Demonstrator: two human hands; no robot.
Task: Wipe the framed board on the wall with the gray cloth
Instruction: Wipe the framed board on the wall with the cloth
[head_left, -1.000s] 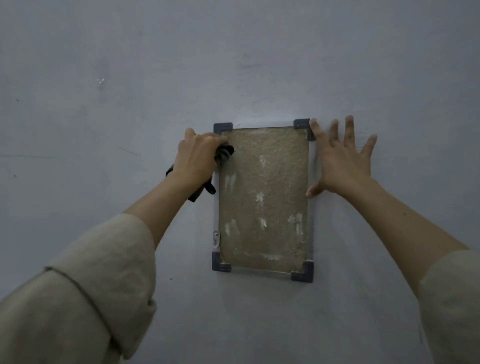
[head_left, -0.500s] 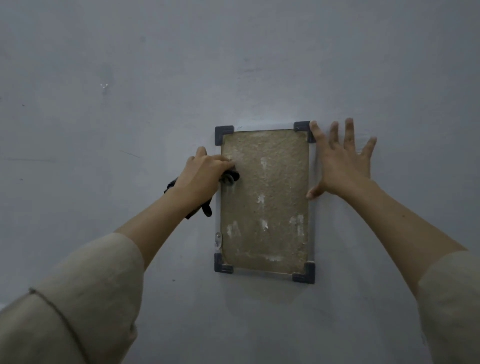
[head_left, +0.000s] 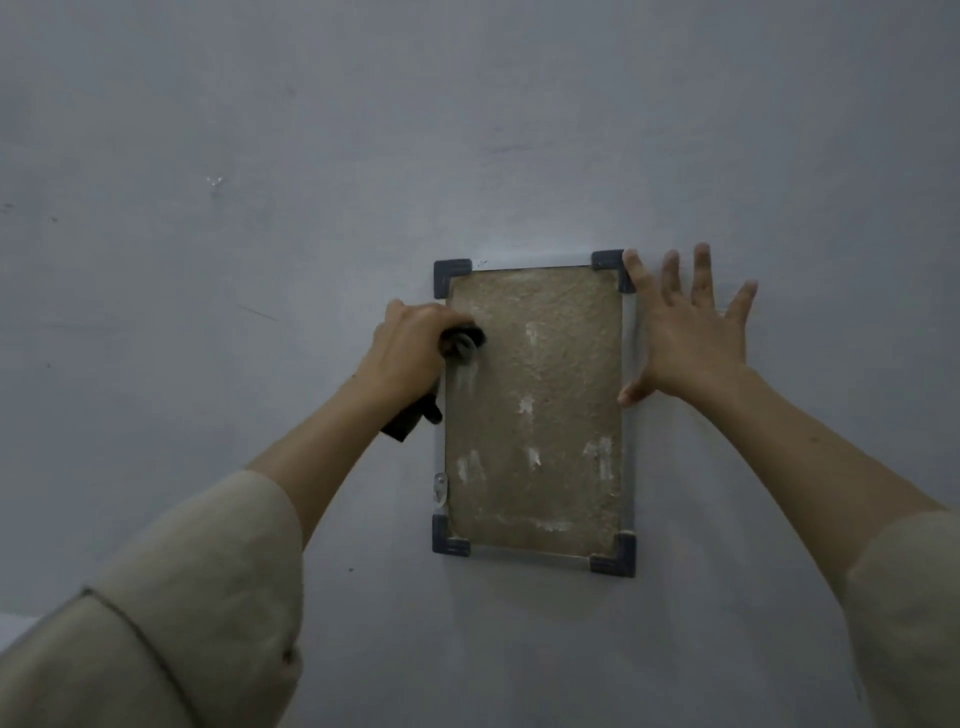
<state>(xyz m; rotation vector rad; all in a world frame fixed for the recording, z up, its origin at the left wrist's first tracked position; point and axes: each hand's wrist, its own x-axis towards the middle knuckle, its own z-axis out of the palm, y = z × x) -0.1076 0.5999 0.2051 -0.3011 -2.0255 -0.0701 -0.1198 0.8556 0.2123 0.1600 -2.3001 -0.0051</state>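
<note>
A framed board (head_left: 540, 415) hangs upright on the wall, with a rough tan face, pale smears, a thin silver frame and dark grey corner caps. My left hand (head_left: 408, 353) is shut on a bunched dark gray cloth (head_left: 462, 340) and presses it against the board's upper left part; a tail of the cloth hangs below my wrist. My right hand (head_left: 685, 332) lies flat with fingers spread on the wall, touching the frame's upper right edge.
The plain pale grey wall (head_left: 260, 208) fills the view, with a small shiny spot at upper left and a few faint scratches. A small metal clip (head_left: 440, 486) sits on the frame's lower left side.
My left hand has carried the cloth down from the frame's top left corner and right onto the board's face. My right hand has stayed where it was.
</note>
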